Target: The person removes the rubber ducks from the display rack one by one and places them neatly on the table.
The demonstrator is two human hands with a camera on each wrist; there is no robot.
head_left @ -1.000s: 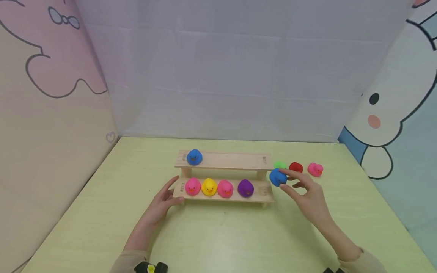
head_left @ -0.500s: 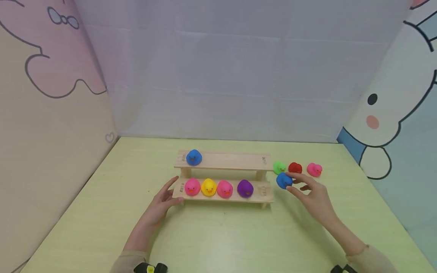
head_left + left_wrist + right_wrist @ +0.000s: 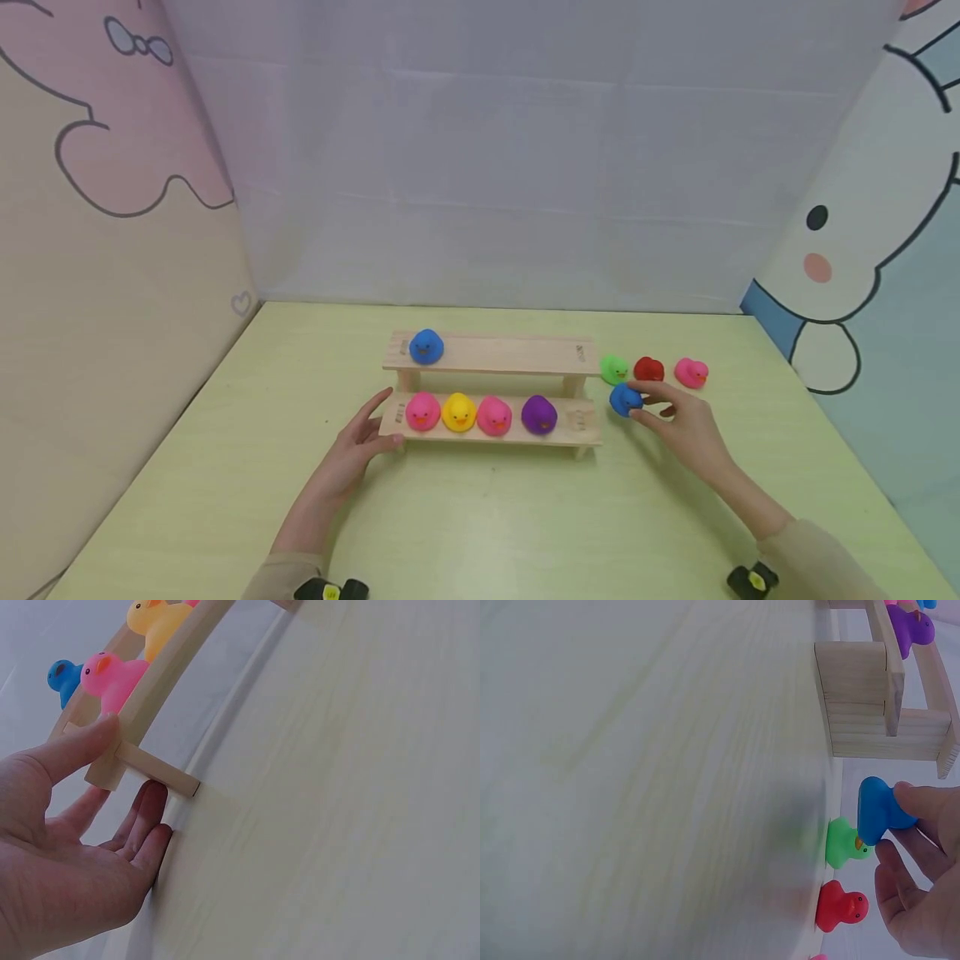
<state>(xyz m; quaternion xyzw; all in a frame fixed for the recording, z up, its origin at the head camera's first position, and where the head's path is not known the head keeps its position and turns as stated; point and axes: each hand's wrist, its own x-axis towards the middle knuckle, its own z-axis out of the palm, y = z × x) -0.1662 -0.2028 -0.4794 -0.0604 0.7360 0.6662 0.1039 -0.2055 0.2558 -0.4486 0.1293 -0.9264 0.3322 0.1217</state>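
A two-tier wooden stand bears toy ducks. On its lower tier are a pink duck, a yellow duck, another pink duck and a purple duck; one blue duck sits at the upper tier's left end. My left hand grips the stand's left end, thumb at the lower board and fingers by its leg. Right of the stand, my right hand pinches another blue duck between thumb and fingers, held above the table.
Behind the held duck, a green duck, a red duck and a pink duck stand on the light table. A pale curtain hangs along the table's back edge.
My right hand has drawn the blue duck slightly right and toward me, away from the stand's end, uncovering the green duck. My left hand and the stand stay put.
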